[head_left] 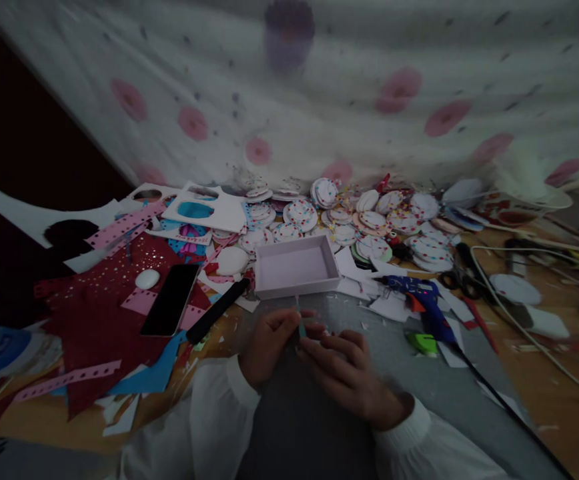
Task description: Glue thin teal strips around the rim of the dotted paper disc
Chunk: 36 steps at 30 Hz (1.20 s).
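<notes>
Just in front of a shallow pale lilac box [262, 283], my two hands come together. My left hand [273, 343] is closed, thumb and fingers pinching a slim greenish stick-like piece [302, 327] with a thin pale tip pointing up toward the box. My right hand [344, 370] is closed too, its fingertips pressed at the lower end of the same piece. Dim light and blur hide what kind of piece it is. Beneath the hands lies a grey mat [399, 373].
Behind the box are several round white dotted discs [302, 215]. A blue glue gun [432, 310] with a black cord lies right, near a green object [423, 343]. To the left are a phone [170, 300], a black bar-shaped object [218, 311], red glitter sheet [94, 320] and paper scraps.
</notes>
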Each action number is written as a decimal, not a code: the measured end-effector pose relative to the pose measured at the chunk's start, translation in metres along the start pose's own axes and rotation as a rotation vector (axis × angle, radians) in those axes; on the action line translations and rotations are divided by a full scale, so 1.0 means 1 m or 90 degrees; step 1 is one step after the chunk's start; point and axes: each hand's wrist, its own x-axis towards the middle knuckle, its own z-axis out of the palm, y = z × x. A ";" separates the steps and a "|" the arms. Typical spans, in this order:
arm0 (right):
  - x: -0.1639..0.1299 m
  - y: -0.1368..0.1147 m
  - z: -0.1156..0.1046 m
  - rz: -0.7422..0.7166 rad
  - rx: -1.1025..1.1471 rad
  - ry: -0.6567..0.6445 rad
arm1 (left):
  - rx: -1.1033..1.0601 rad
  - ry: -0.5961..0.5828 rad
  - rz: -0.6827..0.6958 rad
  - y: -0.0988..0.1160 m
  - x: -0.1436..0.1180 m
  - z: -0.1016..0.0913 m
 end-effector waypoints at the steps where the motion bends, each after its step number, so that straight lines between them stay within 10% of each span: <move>1: 0.000 0.002 -0.001 0.019 0.006 0.013 | 0.013 0.000 0.001 0.001 0.000 -0.001; 9: -0.010 0.023 0.008 0.433 0.207 0.304 | 0.256 0.136 0.183 0.007 0.005 -0.016; 17: -0.005 0.031 0.008 0.894 0.563 0.338 | 0.583 -0.198 0.271 0.014 0.010 -0.028; 36: 0.006 0.018 0.004 0.881 0.614 0.114 | 0.621 -0.090 0.347 0.008 0.011 -0.023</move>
